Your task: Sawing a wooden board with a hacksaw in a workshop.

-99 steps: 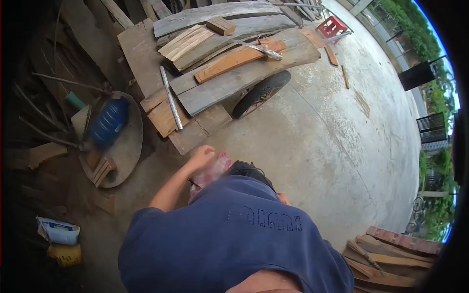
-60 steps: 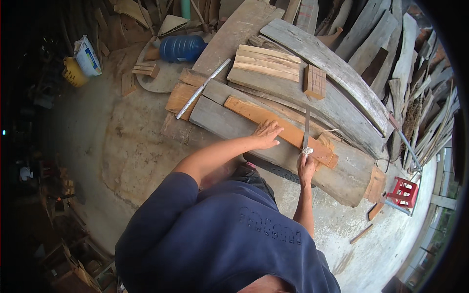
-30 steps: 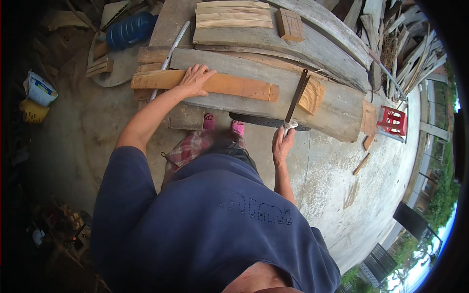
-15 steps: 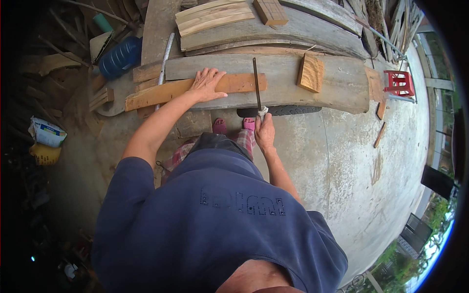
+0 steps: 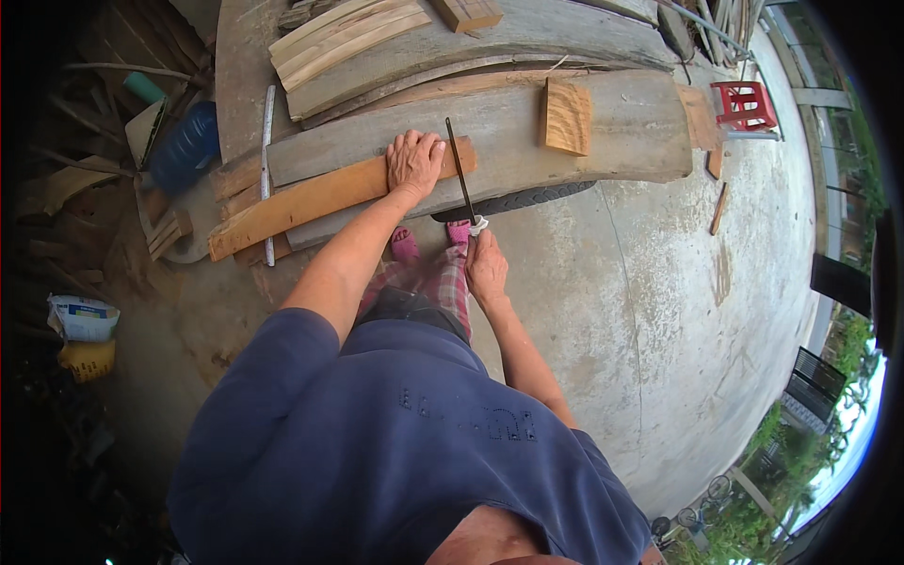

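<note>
A long orange-brown wooden plank [image 5: 311,202] lies slantwise over a weathered grey board [image 5: 508,118]. My left hand [image 5: 414,162] presses down on the plank towards its right end, fingers bent over the far edge. Low at the near side, my right hand [image 5: 487,268] is closed round the pale, wrapped-looking grip of a narrow dark saw blade [image 5: 459,168]. The blade points away from me and crosses the plank close to its right end, just right of my left hand. Its teeth are too small to make out.
A squared wood block [image 5: 566,117] sits on the grey board to the right. Farther off lie pale curved strips [image 5: 348,42] and another block [image 5: 468,12]. A tyre [image 5: 527,200] shows beneath the board. A red stool [image 5: 744,105] stands right; a blue bottle [image 5: 185,149] is left.
The view has shifted, moving most of the scene leftward. My left hand has moved along the plank, closer to the blade. The blade leans more to the left; my right hand keeps its hold.
</note>
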`<act>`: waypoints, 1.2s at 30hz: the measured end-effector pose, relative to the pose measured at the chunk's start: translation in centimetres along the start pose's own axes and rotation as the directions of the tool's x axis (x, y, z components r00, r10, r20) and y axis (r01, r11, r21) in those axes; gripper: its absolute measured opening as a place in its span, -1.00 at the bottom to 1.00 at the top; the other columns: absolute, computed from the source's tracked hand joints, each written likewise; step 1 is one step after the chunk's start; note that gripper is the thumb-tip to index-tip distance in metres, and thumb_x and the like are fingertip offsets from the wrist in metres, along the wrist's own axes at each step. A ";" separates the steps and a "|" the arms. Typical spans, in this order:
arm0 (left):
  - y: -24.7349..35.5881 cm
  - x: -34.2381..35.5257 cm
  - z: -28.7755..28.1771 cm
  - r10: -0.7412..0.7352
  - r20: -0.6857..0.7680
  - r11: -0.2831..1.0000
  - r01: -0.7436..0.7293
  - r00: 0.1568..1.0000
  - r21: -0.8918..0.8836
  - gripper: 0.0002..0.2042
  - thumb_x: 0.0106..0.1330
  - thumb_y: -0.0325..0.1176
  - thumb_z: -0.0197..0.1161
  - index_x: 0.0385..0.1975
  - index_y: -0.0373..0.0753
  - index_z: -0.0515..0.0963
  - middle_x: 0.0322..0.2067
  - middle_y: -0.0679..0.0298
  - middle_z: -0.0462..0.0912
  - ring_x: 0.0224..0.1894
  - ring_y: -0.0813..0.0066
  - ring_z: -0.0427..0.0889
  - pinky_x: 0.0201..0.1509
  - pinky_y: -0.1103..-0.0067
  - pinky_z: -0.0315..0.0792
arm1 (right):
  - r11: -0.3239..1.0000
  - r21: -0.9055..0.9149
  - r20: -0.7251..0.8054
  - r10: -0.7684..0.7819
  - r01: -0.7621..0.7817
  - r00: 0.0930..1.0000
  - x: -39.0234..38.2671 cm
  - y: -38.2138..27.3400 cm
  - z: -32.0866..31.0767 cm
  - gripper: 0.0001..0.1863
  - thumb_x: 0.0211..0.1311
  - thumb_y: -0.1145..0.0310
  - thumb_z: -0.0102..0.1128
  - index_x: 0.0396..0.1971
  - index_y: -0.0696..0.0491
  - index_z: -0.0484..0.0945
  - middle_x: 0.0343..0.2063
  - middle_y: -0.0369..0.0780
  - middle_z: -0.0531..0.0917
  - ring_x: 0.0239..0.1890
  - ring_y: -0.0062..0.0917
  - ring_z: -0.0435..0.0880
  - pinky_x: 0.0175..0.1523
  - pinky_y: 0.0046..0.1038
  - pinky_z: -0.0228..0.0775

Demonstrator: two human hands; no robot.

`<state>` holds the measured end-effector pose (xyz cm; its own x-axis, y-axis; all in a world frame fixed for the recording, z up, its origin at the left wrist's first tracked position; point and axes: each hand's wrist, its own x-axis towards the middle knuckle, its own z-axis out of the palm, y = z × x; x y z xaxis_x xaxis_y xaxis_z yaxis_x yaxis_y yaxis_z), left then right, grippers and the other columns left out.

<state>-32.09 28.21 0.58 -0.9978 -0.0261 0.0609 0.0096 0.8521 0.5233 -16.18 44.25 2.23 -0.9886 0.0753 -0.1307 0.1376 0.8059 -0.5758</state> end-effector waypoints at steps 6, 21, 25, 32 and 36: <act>0.4 0.3 -0.1 -0.013 -0.016 1.000 0.013 1.000 0.007 -0.79 0.29 -0.07 0.10 -0.24 0.02 0.57 -0.21 0.30 0.50 -0.04 0.27 0.42 0.07 0.31 0.22 | 0.992 -0.073 0.082 0.107 -0.101 0.991 0.6 0.6 1.8 -0.83 0.35 0.34 -0.08 -0.18 0.11 0.29 -0.30 0.08 0.56 -0.35 0.09 0.58 -0.32 0.02 0.41; 0.0 1.1 -0.7 0.003 0.020 1.000 -0.003 1.000 0.002 -0.81 0.26 -0.11 0.13 -0.33 -0.05 0.53 -0.26 0.26 0.47 -0.10 0.25 0.42 -0.02 0.30 0.25 | 0.987 -0.135 0.150 0.107 -0.087 0.983 -0.5 0.4 -0.1 -0.79 0.37 0.28 -0.08 -0.20 0.12 0.25 -0.52 0.10 0.60 -0.46 0.09 0.59 -0.38 0.04 0.39; 0.1 1.1 -0.8 -0.005 0.005 1.000 0.005 1.000 0.024 -0.81 0.26 -0.09 0.13 -0.34 -0.03 0.54 -0.27 0.26 0.47 -0.12 0.26 0.43 -0.02 0.32 0.24 | 0.989 -0.138 0.178 0.079 -0.055 0.981 2.3 -0.6 -0.3 -0.82 0.38 0.30 -0.09 -0.21 0.11 0.25 -0.51 0.08 0.60 -0.44 0.07 0.60 -0.38 0.03 0.40; -0.1 0.9 -0.2 -0.016 0.017 0.997 0.014 1.000 0.075 -0.79 0.28 -0.04 0.12 -0.31 0.01 0.58 -0.26 0.31 0.48 -0.10 0.26 0.44 0.01 0.34 0.25 | 0.996 -0.085 0.148 0.007 0.005 0.989 4.8 -1.6 0.0 -0.81 0.38 0.31 -0.11 -0.15 0.10 0.26 -0.50 0.09 0.61 -0.44 0.06 0.61 -0.37 0.03 0.40; 0.2 0.7 -0.4 -0.017 0.006 0.997 0.017 1.000 0.071 -0.78 0.27 -0.04 0.14 -0.30 0.01 0.60 -0.26 0.30 0.49 -0.10 0.27 0.44 0.01 0.34 0.25 | 0.989 -0.131 0.231 0.105 -0.076 0.967 3.7 -1.3 -0.6 -0.84 0.39 0.32 -0.10 -0.23 0.10 0.27 -0.47 0.08 0.62 -0.44 0.07 0.61 -0.36 0.03 0.40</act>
<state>-32.72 28.17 1.04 -0.9982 -0.0375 0.0469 -0.0116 0.8866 0.4624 -20.04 43.80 2.97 -0.9275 0.0218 -0.3731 0.2030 0.8676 -0.4539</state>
